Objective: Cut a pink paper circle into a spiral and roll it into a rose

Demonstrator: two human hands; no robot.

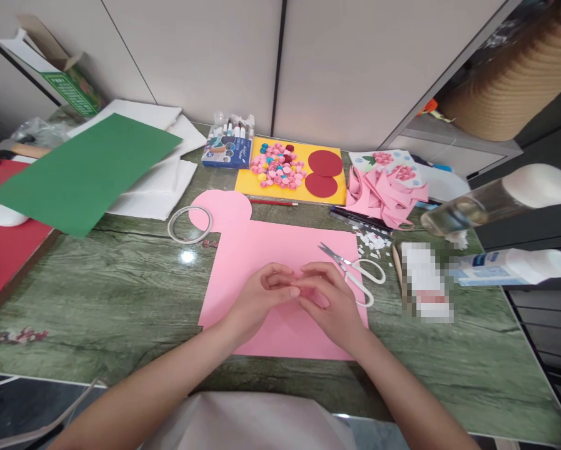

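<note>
Left hand point(267, 287): my fingers curled; grip on anything, can't tell.
Pink sheet point(285, 244): flat under both hands; likely light, bendy, easily creased, best taken by edges.
Between hands: my fingers hide any small piece.
Right hand point(330, 303): fingers bent inward; grip unclear too.
Scissors point(345, 262): lying across sheet's right edge.

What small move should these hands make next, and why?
Perhaps a gentle roll between left hand and right hand: they are close together over the pink sheet, and rounded pink pieces lie heaped on the yellow sheet. Whether the hands pinch anything is unclear.
</note>
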